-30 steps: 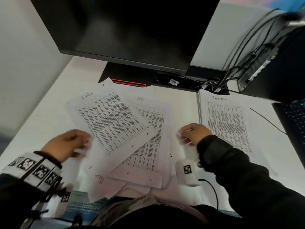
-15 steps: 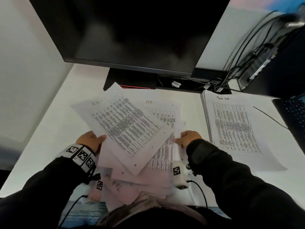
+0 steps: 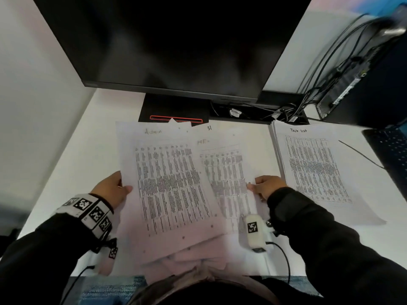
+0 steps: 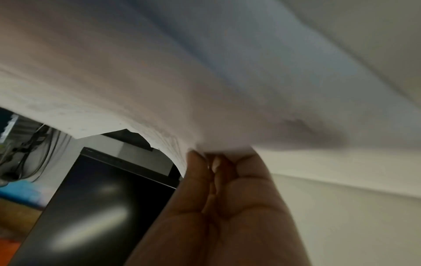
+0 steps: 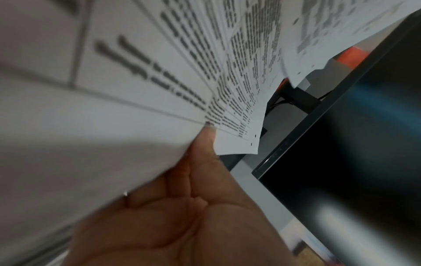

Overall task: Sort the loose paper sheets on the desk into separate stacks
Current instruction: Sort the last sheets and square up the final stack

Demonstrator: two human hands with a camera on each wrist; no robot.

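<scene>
A loose bundle of printed sheets is lifted off the desk between both hands. Its top sheet, headed "Admin" [image 3: 167,183], overlaps a sheet headed "HR" [image 3: 226,172]. My left hand [image 3: 112,190] grips the bundle's left edge, thumb on top; the left wrist view shows its fingers [image 4: 205,172] under the paper [image 4: 205,81]. On the right edge my right hand [image 3: 264,186] pinches the sheets; the right wrist view shows the thumb [image 5: 202,149] against the fanned pages [image 5: 227,81]. A separate stack headed "Task list" [image 3: 315,168] lies flat on the desk at the right.
A black monitor [image 3: 176,40] stands close behind the papers, its base [image 3: 174,108] touching their far edge. Cables [image 3: 286,111] and a black computer unit [image 3: 363,89] sit at the back right. A dark keyboard [image 3: 394,150] is at the right edge. White desk [image 3: 83,150] shows to the left.
Both hands have gathered the scattered sheets and raised them; the bundle has turned from skewed to nearly square and moved toward the monitor. The left hand shifted up onto the left edge.
</scene>
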